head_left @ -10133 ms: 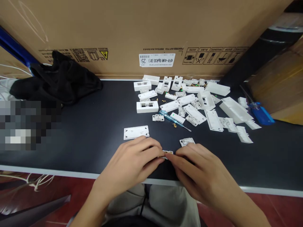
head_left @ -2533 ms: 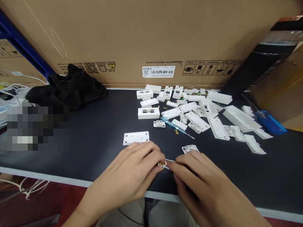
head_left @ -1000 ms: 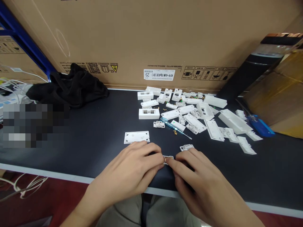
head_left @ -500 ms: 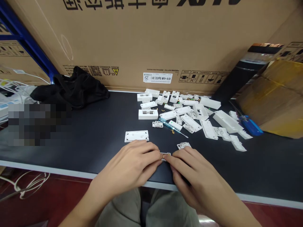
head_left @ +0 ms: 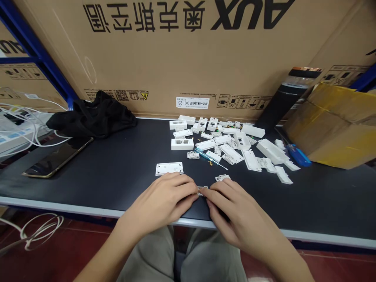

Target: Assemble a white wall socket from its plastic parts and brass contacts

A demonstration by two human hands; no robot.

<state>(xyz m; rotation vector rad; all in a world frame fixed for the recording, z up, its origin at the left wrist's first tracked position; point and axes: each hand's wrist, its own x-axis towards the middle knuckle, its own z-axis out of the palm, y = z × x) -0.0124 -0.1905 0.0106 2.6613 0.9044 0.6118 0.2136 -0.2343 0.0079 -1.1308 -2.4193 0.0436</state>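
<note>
Both hands (head_left: 168, 199) (head_left: 236, 213) touch one white part (head_left: 201, 193), apparently metal-fitted.

We saw a black tabletop (head_left: 264, 209) with a silver-grey edge (head_left: 73, 208). The small plastic base (head_left: 201, 194) nearest to us was white with some gold colour inside. The slim screwdriver (head_left: 202, 152) was light blue, and the thicker screwdriver (head_left: 298, 155) had a deep blue handle. We noticed a brown carton (head_left: 147, 58) with black printing (head_left: 194, 16), a white label (head_left: 192, 103) and a black-on-yellow warning triangle (head_left: 144, 95). Our trousers (head_left: 152, 254) were plain grey-green.
</note>
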